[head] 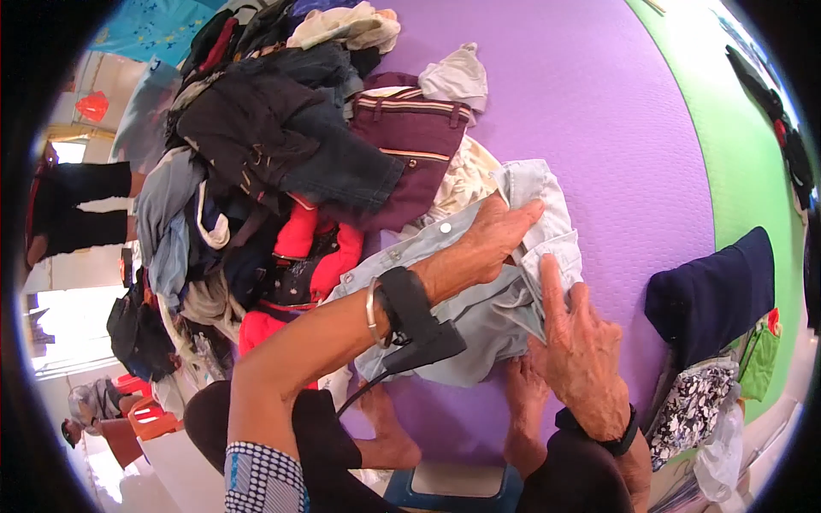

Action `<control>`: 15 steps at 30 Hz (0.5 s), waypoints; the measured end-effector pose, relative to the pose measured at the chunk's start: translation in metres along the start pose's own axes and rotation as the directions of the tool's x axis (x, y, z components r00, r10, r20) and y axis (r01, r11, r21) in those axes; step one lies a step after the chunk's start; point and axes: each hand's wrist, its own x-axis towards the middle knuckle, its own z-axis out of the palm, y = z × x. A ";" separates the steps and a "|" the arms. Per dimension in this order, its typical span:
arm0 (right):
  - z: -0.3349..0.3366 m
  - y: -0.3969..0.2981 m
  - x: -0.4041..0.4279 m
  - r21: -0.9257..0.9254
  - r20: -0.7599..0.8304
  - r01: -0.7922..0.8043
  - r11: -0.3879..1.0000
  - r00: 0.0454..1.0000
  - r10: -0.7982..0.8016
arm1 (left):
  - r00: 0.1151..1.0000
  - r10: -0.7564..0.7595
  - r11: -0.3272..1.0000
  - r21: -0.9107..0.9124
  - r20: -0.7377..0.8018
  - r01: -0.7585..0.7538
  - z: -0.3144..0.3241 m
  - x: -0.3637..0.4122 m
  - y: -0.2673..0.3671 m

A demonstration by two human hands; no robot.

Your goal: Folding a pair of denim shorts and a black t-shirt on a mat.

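A light blue-grey denim garment (474, 346) with metal snap buttons lies on the purple mat before me. My left hand (503, 240) reaches across it and presses on its upper right part near the collar or cuff, thumb and fingers apart. My right hand (580, 343) rests at the garment's right edge, index finger stretched along a folded flap; its thumb is near the cloth's lower edge. Whether either hand pinches the cloth is unclear. Just beyond the garment lie maroon trousers (410, 131) with a striped waistband and a cream patterned cloth (465, 179).
A large heap of mixed clothes (256, 134) covers the mat's left side. At right lie a folded navy cloth (712, 295), a black-and-white floral cloth (696, 401) and a green bag (760, 362). A blue stool (401, 494) stands below. Other people are at far left.
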 end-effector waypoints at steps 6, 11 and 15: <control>-0.001 -0.030 0.001 0.032 0.087 0.146 0.989 0.985 -0.148 | 0.998 0.054 0.982 -0.182 0.040 -0.046 -0.039 -0.044 -0.013; 0.037 -0.055 -0.009 -0.219 0.140 0.267 0.939 0.961 -0.241 | 0.995 0.079 0.950 -0.298 -0.066 -0.095 -0.070 -0.062 -0.065; 0.051 -0.069 -0.004 -0.153 0.190 0.329 0.932 0.935 -0.299 | 0.991 -0.013 0.962 -0.273 -0.131 -0.023 -0.093 -0.066 -0.076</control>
